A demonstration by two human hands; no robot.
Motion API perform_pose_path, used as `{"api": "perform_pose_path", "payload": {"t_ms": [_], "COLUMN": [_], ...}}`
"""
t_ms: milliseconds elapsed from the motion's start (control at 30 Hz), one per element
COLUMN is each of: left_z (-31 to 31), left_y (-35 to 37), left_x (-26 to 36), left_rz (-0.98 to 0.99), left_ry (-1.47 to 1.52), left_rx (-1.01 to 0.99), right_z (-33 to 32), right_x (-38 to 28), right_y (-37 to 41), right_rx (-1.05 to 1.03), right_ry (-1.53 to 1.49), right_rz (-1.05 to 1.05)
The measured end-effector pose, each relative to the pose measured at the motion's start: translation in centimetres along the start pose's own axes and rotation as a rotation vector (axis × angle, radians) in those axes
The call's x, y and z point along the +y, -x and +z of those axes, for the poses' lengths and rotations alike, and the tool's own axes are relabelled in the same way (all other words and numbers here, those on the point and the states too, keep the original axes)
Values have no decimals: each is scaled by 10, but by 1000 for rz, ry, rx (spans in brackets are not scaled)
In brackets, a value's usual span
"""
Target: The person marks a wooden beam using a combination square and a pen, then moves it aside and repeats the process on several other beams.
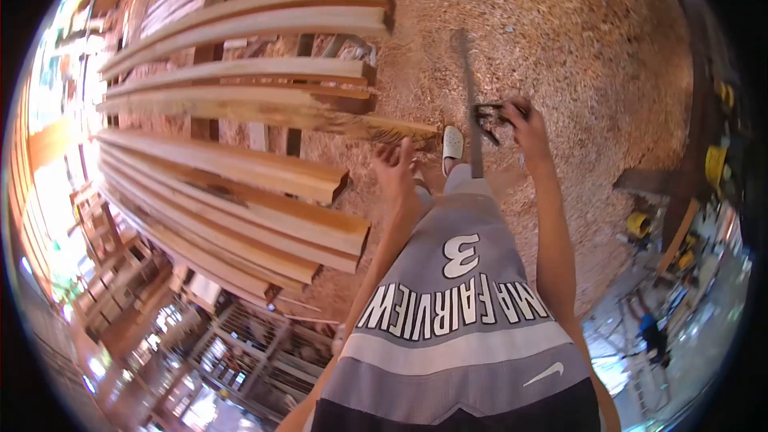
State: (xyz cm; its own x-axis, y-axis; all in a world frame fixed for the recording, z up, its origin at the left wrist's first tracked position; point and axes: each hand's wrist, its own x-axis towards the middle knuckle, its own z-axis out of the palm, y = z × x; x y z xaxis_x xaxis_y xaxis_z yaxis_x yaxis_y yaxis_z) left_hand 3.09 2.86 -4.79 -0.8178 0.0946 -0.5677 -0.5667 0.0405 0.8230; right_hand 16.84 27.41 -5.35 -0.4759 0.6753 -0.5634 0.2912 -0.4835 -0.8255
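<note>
My right hand is closed around the black handle of a tool with a long, narrow, dark blade. The blade runs roughly up and down the view, just right of my shoe. My left hand holds nothing, its fingers apart. It is beside the end of a rough-edged plank that juts out from the row of boards; whether the fingertips touch the wood I cannot tell.
Long boards lie side by side on crosspieces at the left. Wood shavings cover the ground. A white shoe stands near the plank's end. Dark beams and yellow items are at the right; a metal frame is at the lower left.
</note>
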Motion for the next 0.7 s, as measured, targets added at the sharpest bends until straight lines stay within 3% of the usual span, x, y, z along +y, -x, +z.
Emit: {"api": "perform_pose_path", "payload": {"t_ms": [33, 100, 167, 200, 267, 333, 367, 467, 600, 667, 700], "left_z": [23, 66, 78, 81, 84, 67, 56, 30, -8, 0, 1], "left_y": [2, 6, 0, -6, -26, -14, -3, 33, 8, 2, -4], "left_x": [-5, 6, 1, -4, -27, -25, -18, -9, -85, -99, -107], "left_rz": [-75, -131, -74, -36, 106, -7, -19, -56, -84, 10, -13], "left_ry": [98, 150, 161, 123, 98, -11, 77, 262, 626, 638, 644], "left_rx": [35, 208, 252, 255, 344, 207, 108, 232, 201, 147, 162], "right_z": [-25, -62, -123, -141, -193, -242, -250, -253, -285, -309, -319], "right_x": [9, 26, 67, 81, 116, 166, 172, 174, 160, 147, 140], "right_y": [11, 36, 43, 47, 52, 45, 59, 37, 8, -16, -23], "right_rx": [105, 284, 254, 396, 426, 526, 515, 499, 450, 284, 292], "right_ry": [-41, -191, -253, -241, -120, -42, -14, -207, -169, 169, 193], "right_rz": [140, 202, 227, 213, 286, 401, 414, 448, 571, 512, 524]}}
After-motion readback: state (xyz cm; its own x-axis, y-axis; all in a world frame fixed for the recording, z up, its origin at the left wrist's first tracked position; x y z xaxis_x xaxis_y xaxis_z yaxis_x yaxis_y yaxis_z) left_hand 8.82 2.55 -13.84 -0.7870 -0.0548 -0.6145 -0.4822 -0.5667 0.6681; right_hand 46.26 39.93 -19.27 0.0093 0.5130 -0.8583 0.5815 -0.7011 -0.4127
